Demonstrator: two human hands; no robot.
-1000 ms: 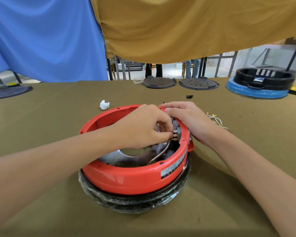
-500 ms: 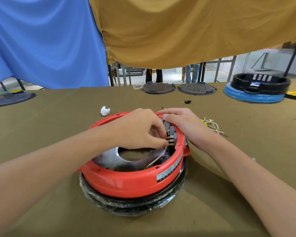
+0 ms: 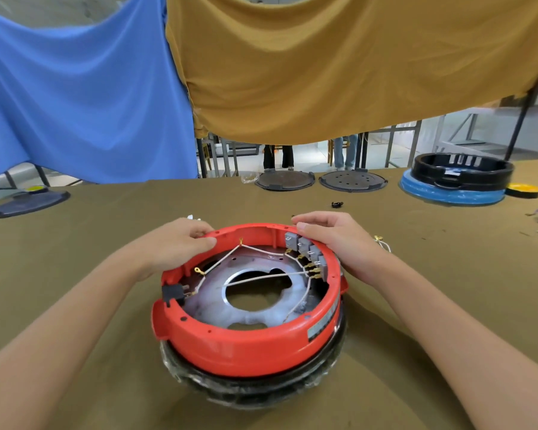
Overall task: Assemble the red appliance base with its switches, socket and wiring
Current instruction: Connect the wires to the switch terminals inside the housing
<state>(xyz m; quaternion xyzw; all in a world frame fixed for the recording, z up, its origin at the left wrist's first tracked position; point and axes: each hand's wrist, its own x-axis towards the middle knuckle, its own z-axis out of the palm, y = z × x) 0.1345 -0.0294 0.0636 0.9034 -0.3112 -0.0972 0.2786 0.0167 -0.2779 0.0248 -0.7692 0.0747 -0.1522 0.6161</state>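
Left hand (image 3: pixel 174 243) and right hand (image 3: pixel 333 234) each curl over the far rim of the red base (image 3: pixel 252 342), fingers closed on the rim wall, nothing else held. The base sits inverted on a black plastic-wrapped ring (image 3: pixel 255 386) near the table's (image 3: pixel 75 305) near edge, midway between the forearms. Grey switches (image 3: pixel 308 248) line the right inner wall, just under the right hand, the nearer hand; the black socket (image 3: pixel 173 293) sits at the left wall; white wires (image 3: pixel 261 276) cross the metal plate (image 3: pixel 212 302) between them. A likely turn would pivot about the ring's centre. The side label (image 3: pixel 323 324) is too blurred to read.
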